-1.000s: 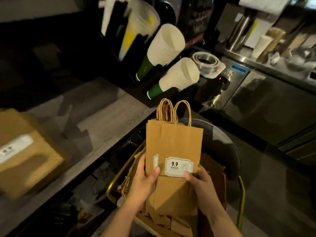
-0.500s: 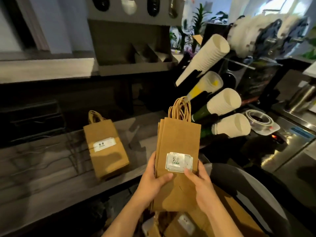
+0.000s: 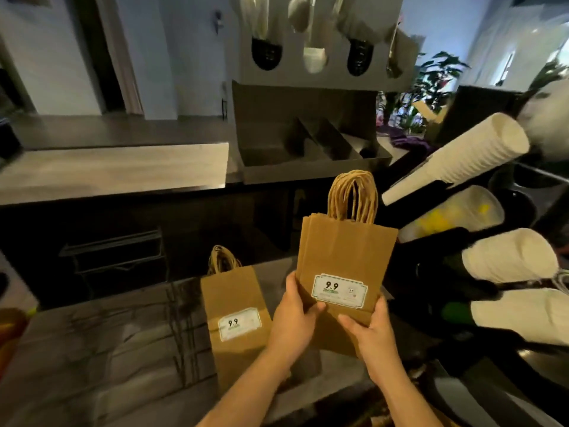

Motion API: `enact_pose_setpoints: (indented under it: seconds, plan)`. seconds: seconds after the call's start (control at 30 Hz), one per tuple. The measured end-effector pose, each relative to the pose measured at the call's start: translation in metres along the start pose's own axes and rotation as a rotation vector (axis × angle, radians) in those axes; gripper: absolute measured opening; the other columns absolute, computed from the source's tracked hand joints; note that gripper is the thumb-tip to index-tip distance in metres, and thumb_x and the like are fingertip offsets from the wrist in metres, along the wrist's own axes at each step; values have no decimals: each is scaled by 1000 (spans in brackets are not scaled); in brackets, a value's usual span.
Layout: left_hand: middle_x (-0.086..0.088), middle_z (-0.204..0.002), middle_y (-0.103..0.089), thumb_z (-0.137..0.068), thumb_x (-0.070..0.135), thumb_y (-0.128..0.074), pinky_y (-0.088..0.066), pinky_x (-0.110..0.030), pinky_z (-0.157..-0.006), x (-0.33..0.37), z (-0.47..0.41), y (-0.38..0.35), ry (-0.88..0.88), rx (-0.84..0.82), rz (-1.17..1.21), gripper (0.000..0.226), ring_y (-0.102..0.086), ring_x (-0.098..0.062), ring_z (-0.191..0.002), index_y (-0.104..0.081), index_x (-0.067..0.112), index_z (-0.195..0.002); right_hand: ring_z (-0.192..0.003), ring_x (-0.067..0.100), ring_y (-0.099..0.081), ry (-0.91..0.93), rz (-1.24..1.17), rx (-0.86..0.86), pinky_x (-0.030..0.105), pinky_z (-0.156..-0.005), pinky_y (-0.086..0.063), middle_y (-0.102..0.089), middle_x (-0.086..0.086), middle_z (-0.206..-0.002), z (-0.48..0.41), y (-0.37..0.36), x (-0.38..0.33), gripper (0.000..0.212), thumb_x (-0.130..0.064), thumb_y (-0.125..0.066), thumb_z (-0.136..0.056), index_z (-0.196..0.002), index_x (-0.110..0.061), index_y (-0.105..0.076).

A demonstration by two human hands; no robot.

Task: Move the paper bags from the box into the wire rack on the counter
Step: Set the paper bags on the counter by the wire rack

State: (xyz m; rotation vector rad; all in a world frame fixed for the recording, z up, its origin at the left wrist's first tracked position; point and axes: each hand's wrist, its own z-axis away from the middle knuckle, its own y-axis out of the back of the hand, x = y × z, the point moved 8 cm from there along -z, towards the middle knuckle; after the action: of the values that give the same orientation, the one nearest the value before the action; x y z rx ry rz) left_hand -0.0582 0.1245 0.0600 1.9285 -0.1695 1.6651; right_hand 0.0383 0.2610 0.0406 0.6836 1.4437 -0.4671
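I hold a flat stack of brown paper bags (image 3: 345, 254) upright above the counter, handles up, a white "9.9" label facing me. My left hand (image 3: 292, 322) grips the stack's lower left edge with the thumb on the front. My right hand (image 3: 369, 337) grips its lower right corner. Another stack of the same bags (image 3: 237, 322) leans in the thin wire rack (image 3: 181, 331) on the grey counter (image 3: 77, 365), just left of my left hand. The box is out of view.
Stacks of white paper cups (image 3: 462, 155) and clear cups (image 3: 452, 214) jut out of a dark dispenser on the right, close to the held bags. A metal tray unit (image 3: 308, 149) sits on the raised ledge behind. A dark wire shelf (image 3: 117, 251) stands back left.
Both hands have lifted the stack of bags up from the box and carried it over the counter, close to the bags in the rack. My view has swung upward and left.
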Motion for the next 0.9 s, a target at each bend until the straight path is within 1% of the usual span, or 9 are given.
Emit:
enact_pose_setpoints:
  seconds: [0.1,0.2,0.27,0.37,0.47,0.6,0.73,0.8,0.9]
  plan:
    - [11,-129,-54,-91,27,-61,-49,-33,-94,-9,-37,-12,-34,-47,-36,63,-53,-11,-119,-17,40,-133,-116,19,-56,-9,59,76,42,-96,-48,-58,-4,-122,-31,-1,14,76,-7,-74,-82,-140,-31,-32]
    - [16,-126,-52,-93,27,-59,-48,-24,-93,-25,-64,-28,-60,-125,-29,64,-53,-6,-117,-10,41,-132,-121,20,-52,-64,104,113,44,-101,-45,-55,-1,-128,-53,-5,33,78,-11,-73,-84,-145,-28,-27]
    - [19,-124,-50,-92,27,-61,-45,-18,-93,-43,-75,-40,-22,-201,-20,71,-51,-3,-117,-6,37,-137,-123,17,-47,-91,142,112,37,-102,-42,-49,-7,-127,-62,-10,47,80,-13,-71,-86,-147,-26,-21]
    - [9,-134,-49,-89,21,-65,-40,-23,-103,-76,-80,-60,94,-286,-11,85,-48,-10,-126,-1,31,-144,-125,20,-47,-170,208,117,26,-92,-39,-45,-8,-127,-70,-12,80,86,-15,-71,-86,-151,-19,-14]
    - [5,-135,-51,-90,13,-63,-37,-20,-100,-95,-83,-71,173,-291,-56,90,-48,-15,-127,3,23,-149,-130,25,-46,-297,255,122,34,-100,-42,-45,2,-143,-70,-10,112,94,-24,-71,-86,-154,-16,-7]
    - [-4,-133,-56,-93,15,-58,-46,-35,-99,-95,-91,-73,213,-277,-149,86,-56,-23,-119,5,24,-150,-126,22,-50,-325,214,163,30,-96,-43,-51,-2,-132,-70,-7,117,84,-17,-71,-86,-151,-19,-18]
    - [-1,-134,-55,-94,20,-57,-46,-32,-95,-76,-90,-57,161,-281,-197,82,-55,-21,-120,2,28,-150,-124,24,-52,-304,233,193,45,-101,-45,-55,-3,-133,-68,-5,103,88,-28,-78,-79,-148,-29,-24]
    - [5,-134,-54,-93,22,-58,-46,-33,-97,-61,-87,-41,102,-257,-185,78,-55,-19,-121,-4,31,-148,-122,22,-51,-261,166,171,41,-100,-44,-55,-2,-131,-70,-9,86,84,-19,-78,-80,-147,-27,-29]
    - [15,-122,-57,-90,22,-61,-48,-31,-94,-45,-80,-13,41,-194,-129,75,-57,-14,-116,-11,35,-145,-119,16,-51,-184,61,67,37,-97,-43,-57,-7,-126,-72,-24,55,78,-9,-76,-80,-144,-28,-36]
